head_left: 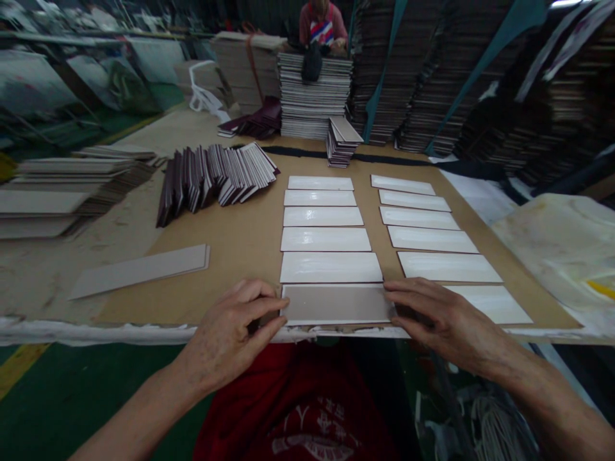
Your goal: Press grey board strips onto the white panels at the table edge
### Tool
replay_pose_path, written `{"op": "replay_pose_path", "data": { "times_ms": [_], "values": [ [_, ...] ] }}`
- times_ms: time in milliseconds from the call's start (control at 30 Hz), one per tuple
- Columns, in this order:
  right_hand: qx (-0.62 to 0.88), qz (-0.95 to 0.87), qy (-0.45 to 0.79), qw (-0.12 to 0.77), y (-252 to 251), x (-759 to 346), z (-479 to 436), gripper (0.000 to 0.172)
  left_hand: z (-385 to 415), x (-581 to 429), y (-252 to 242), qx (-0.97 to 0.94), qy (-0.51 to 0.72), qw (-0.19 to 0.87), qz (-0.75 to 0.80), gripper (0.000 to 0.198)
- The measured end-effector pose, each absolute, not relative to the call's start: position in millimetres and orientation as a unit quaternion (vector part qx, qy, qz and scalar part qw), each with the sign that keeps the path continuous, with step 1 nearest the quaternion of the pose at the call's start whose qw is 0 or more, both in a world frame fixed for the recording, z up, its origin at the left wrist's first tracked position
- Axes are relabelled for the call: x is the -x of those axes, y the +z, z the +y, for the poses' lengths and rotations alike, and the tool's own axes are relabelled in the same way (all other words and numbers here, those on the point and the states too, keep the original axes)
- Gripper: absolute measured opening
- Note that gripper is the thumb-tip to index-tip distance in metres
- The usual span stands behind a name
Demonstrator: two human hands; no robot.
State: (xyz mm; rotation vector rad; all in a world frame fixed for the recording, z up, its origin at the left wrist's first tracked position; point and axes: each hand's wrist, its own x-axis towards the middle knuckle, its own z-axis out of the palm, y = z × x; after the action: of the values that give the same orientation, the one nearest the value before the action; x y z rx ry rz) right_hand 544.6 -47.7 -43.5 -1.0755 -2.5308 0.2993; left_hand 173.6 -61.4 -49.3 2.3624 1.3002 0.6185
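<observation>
A grey cardboard strip (337, 303) lies on a slightly larger white strip at the table's front edge, a white border showing around it. My left hand (235, 326) is closed at its left end, thumb and fingertips pinching the short side. At the other end, the fingers of my right hand (432, 314) press together against the right short side. Beyond it, several glossy white strips (325, 239) with dark edges run away in a column. A second column of white strips (432, 239) stands to the right, its nearest strip partly behind my right hand.
Grey strips (144, 269) lie at left, near a fanned row of maroon-and-white folded pieces (216, 176). Stacked boards (62, 186) sit farther left. At the back are a small pile (342, 141), a tall stack (314, 96) and a person (324, 25). A pale plastic container (560, 243) is at right.
</observation>
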Motion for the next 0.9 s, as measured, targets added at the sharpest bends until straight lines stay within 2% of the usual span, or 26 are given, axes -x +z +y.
{"op": "replay_pose_path", "data": {
  "times_ms": [500, 733, 900],
  "values": [
    [0.373, -0.903, 0.088, 0.194, -41, -542, -46, 0.028, -62, -175, -49, -0.848, 0.218, 0.182, 0.448, 0.021],
    [0.41, -0.891, 0.108, 0.16, -42, -545, -46, 0.036, -61, -174, -49, -0.85, 0.212, 0.187, 0.445, 0.021],
    [0.407, -0.893, 0.125, 0.147, -34, -543, -45, 0.037, -62, -174, -47, -0.849, 0.215, 0.193, 0.442, 0.02]
  ]
}}
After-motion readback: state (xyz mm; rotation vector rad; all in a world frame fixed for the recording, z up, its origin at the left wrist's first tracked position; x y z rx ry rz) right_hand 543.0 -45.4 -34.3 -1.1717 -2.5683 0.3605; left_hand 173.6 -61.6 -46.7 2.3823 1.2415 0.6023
